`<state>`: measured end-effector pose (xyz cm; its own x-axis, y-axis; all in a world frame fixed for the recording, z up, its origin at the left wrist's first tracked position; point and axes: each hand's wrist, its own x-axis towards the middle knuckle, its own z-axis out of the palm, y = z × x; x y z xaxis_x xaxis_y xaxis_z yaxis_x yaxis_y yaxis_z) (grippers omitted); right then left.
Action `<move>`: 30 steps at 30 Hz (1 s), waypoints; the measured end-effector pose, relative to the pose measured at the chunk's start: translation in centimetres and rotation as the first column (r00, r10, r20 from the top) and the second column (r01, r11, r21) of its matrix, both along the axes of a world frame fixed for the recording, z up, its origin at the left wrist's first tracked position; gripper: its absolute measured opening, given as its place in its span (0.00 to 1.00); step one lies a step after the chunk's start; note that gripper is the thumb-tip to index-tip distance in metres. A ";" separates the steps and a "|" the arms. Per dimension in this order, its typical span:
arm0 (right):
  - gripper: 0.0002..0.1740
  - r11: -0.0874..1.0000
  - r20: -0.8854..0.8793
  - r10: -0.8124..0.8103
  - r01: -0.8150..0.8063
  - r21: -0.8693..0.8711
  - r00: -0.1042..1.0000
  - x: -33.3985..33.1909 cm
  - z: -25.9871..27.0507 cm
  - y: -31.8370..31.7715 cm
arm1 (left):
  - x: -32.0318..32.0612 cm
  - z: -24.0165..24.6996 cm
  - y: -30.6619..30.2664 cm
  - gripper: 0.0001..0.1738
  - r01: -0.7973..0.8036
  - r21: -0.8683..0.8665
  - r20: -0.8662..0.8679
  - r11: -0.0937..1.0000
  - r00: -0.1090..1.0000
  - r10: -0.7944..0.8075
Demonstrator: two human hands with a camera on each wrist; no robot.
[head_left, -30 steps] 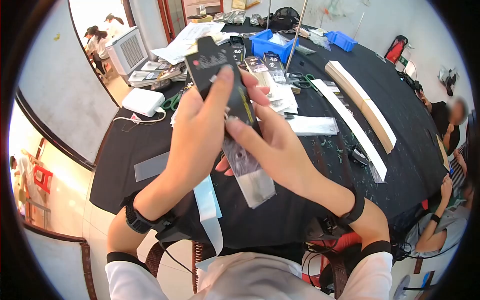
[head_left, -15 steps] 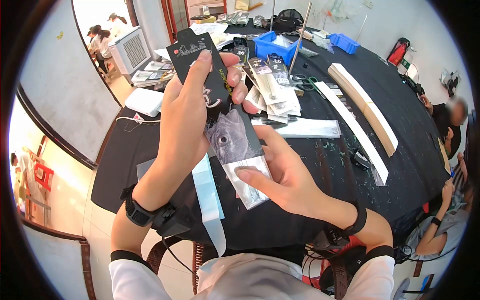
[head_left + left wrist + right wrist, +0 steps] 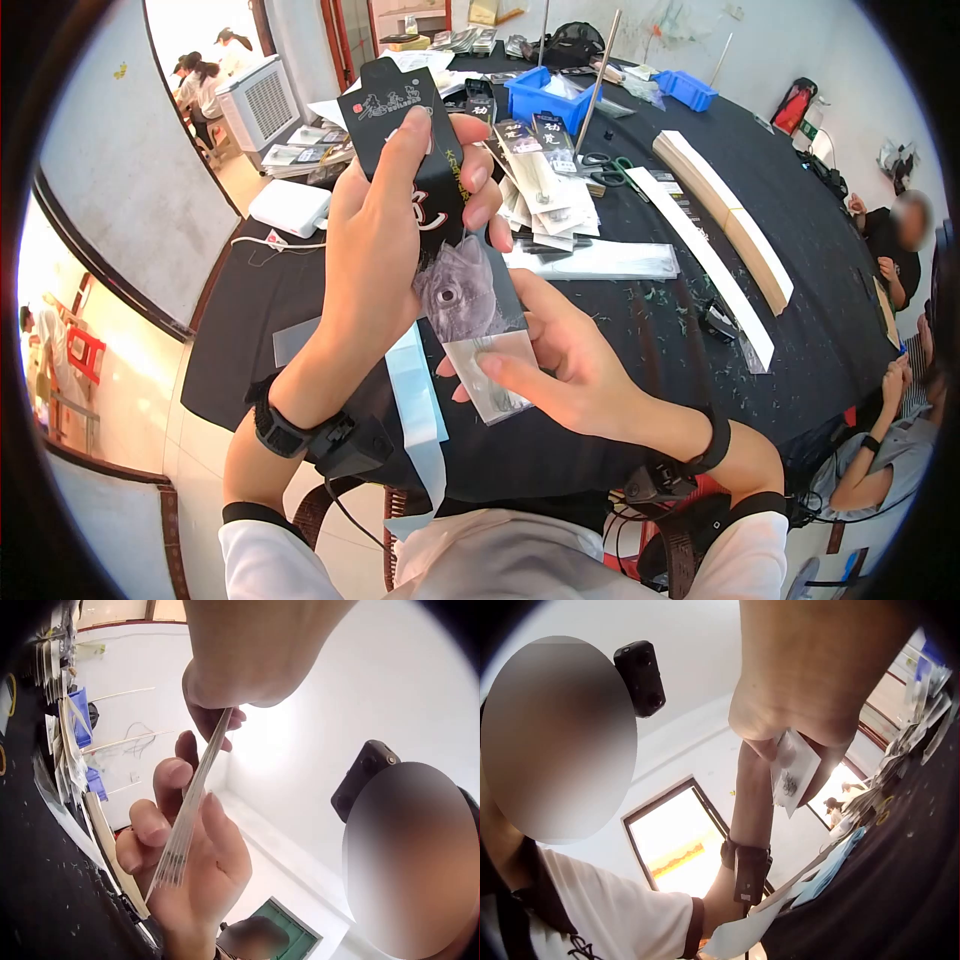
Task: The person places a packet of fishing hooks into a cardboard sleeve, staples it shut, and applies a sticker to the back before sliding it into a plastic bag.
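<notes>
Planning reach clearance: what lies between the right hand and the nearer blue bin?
Head view: a shiny flat stack, then a pile of card packets, lie between the right hand and blue bin.

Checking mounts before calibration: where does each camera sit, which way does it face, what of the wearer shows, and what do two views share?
Head: on the head, looks forward and down at the black-covered table; left hand, right hand and white shirt show.
Left wrist: looks rightward and up past the edges of the fish-printed packets; both hands and the wearer's head show.
Right wrist: looks leftward and up; both arms, head and shirt show.
Shared: both wrist views catch the packets and head-worn camera.
</notes>
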<state>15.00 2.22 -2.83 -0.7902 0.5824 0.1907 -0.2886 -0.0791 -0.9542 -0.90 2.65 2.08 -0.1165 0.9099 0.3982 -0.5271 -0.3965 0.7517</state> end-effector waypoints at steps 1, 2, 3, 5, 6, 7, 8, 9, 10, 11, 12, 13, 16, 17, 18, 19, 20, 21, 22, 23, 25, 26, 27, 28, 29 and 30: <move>0.17 1.000 0.000 -0.001 0.001 0.001 1.000 -0.1 -0.1 0.0 | 0.1 0.0 0.0 0.20 0.001 0.001 0.000 1.000 1.000 -0.001; 0.15 1.000 -0.012 0.011 -0.011 -0.023 1.000 -0.1 -0.2 0.0 | 0.1 0.0 -0.1 0.20 0.003 0.001 -0.002 1.000 1.000 -0.003; 0.14 0.999 -0.024 0.023 -0.024 -0.046 0.999 -0.2 -0.3 0.1 | 0.2 0.1 -0.1 0.20 0.005 0.002 -0.005 1.000 1.000 -0.005; 0.13 0.999 -0.018 0.028 -0.028 -0.034 0.999 -0.2 -0.1 0.2 | 0.2 0.1 -0.1 0.20 0.011 0.005 0.012 1.000 1.000 -0.011; 0.12 0.999 -0.012 0.032 -0.032 -0.026 0.999 -0.2 -0.1 0.2 | 0.2 0.1 -0.1 0.20 0.016 0.005 0.030 1.000 0.999 -0.016; 0.12 0.999 -0.012 0.033 -0.033 -0.025 0.999 -0.2 -0.1 0.3 | 0.3 0.0 -0.2 0.20 0.015 0.007 0.030 1.000 0.999 -0.015; 0.11 0.998 -0.012 0.043 -0.043 -0.054 0.999 -0.1 -0.1 0.3 | 0.3 0.0 -0.2 0.20 0.008 0.014 0.024 1.000 1.000 -0.008; 0.11 0.995 -0.013 0.052 -0.053 -0.082 0.999 -0.1 0.0 0.4 | 0.4 -0.1 -0.1 0.20 0.000 0.024 0.018 1.000 1.000 -0.001; 0.11 0.995 -0.013 0.054 -0.055 -0.080 0.998 -0.1 0.0 0.4 | 0.4 -0.1 -0.1 0.20 -0.002 0.027 0.018 1.000 1.000 0.001; 0.11 0.994 -0.010 0.050 -0.051 -0.093 0.999 -0.1 -0.1 0.4 | 0.5 -0.1 -0.2 0.20 -0.012 0.027 0.017 1.000 1.000 0.011; 0.11 0.993 -0.006 0.046 -0.047 -0.107 0.999 -0.1 -0.1 0.3 | 0.5 -0.2 -0.2 0.20 -0.021 0.028 0.017 0.999 1.000 0.021; 0.11 0.993 -0.007 0.048 -0.048 -0.104 0.999 -0.1 -0.3 0.3 | 0.6 -0.2 -0.2 0.20 -0.023 0.030 0.016 0.999 1.000 0.023; 0.11 0.990 -0.044 0.036 -0.042 -0.136 0.998 -0.2 -0.5 0.3 | 0.6 -0.4 -0.1 0.21 0.000 0.033 0.012 0.999 1.000 0.000; 0.14 0.994 0.012 0.050 -0.048 -0.097 0.999 -0.1 -0.5 0.5 | 0.6 -0.4 -0.2 0.21 -0.002 0.036 0.011 0.999 1.000 0.002; 0.17 0.997 0.069 0.060 -0.056 -0.058 0.996 0.1 -0.4 0.6 | 0.6 -0.3 -0.2 0.21 0.015 0.046 -0.011 0.999 1.000 -0.015; 0.17 0.997 0.068 0.060 -0.057 -0.053 0.996 0.3 -0.6 0.7 | 0.6 -0.2 -0.3 0.21 0.034 0.056 -0.033 0.998 0.999 -0.032; 0.21 0.982 0.041 -0.017 0.009 0.190 0.999 0.5 -0.9 0.8 | 0.6 0.1 -0.6 0.21 0.036 0.050 -0.066 0.998 0.997 -0.032; 0.26 0.904 -0.005 -0.087 0.081 0.419 0.996 0.9 -0.9 1.0 | 0.7 0.4 -1.1 0.21 0.037 0.055 -0.069 0.998 0.997 -0.033; 0.36 0.918 0.024 -0.017 0.006 0.396 1.000 1.6 0.5 1.7 | 0.8 0.8 -1.6 0.22 0.016 0.059 -0.245 0.998 0.969 -0.001; 0.39 0.943 0.013 -0.046 0.039 0.332 0.999 2.4 1.9 1.8 | 0.9 1.1 -2.1 0.23 -0.003 0.067 -0.413 0.998 0.910 0.030; 0.41 0.888 -0.114 -0.223 0.250 0.387 0.968 3.2 4.3 1.6 | 0.9 1.6 -3.3 0.10 0.102 0.109 -0.568 0.989 0.823 -0.022; 0.43 0.764 -0.129 -0.284 0.305 0.569 0.950 3.8 5.7 1.7 | 0.8 1.4 -3.4 0.07 0.114 0.286 -0.713 0.952 0.689 0.132; 0.46 0.600 -0.154 -0.341 0.340 0.724 0.927 4.7 7.0 1.7 | 0.8 1.2 -3.4 0.06 0.162 0.449 -0.791 0.878 0.530 0.307; 0.42 0.423 -0.166 -0.337 0.307 0.853 0.927 5.5 8.1 1.4 | 1.3 1.6 -3.7 0.10 0.218 0.493 -0.816 0.842 0.453 0.360; 0.29 0.103 -0.282 -0.315 0.328 0.939 0.906 5.9 8.9 1.4 | 1.8 2.1 -3.9 0.14 0.275 0.530 -0.828 0.802 0.375 0.418; 0.23 -0.014 -0.336 -0.270 0.345 0.938 0.902 6.0 9.1 1.2 | 1.4 1.9 -3.5 0.17 0.362 0.615 -0.787 0.701 0.335 0.518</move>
